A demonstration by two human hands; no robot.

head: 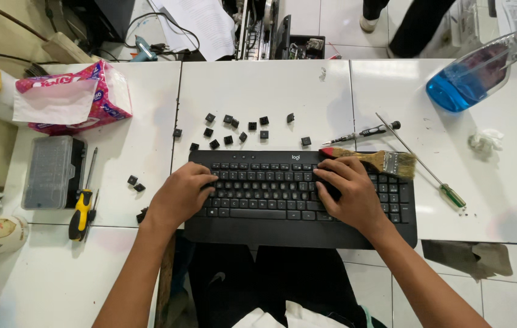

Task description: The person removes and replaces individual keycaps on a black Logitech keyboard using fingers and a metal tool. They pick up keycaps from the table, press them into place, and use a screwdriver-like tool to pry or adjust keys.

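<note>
A black keyboard [270, 182] lies on the white table in front of me. My left hand [180, 195] rests on its left end, fingers curled against the keys. Over the right half sits my right hand [349, 195], fingers bent down onto the keys. Neither hand visibly holds anything. Several loose black keycaps [234, 129] lie scattered on the table just behind the keyboard. A paintbrush [375, 160] with a red-tipped wooden handle rests on the keyboard's top right corner, just behind my right hand.
Left: yellow-handled screwdriver [80, 212], grey bit case [49, 172], pink tissue pack [73, 97]. Right: long green-handled screwdriver [428, 170], small black screwdriver [361, 133], blue spray bottle [477, 76], crumpled tissue [484, 141]. A person's legs [413, 24] stand beyond the table.
</note>
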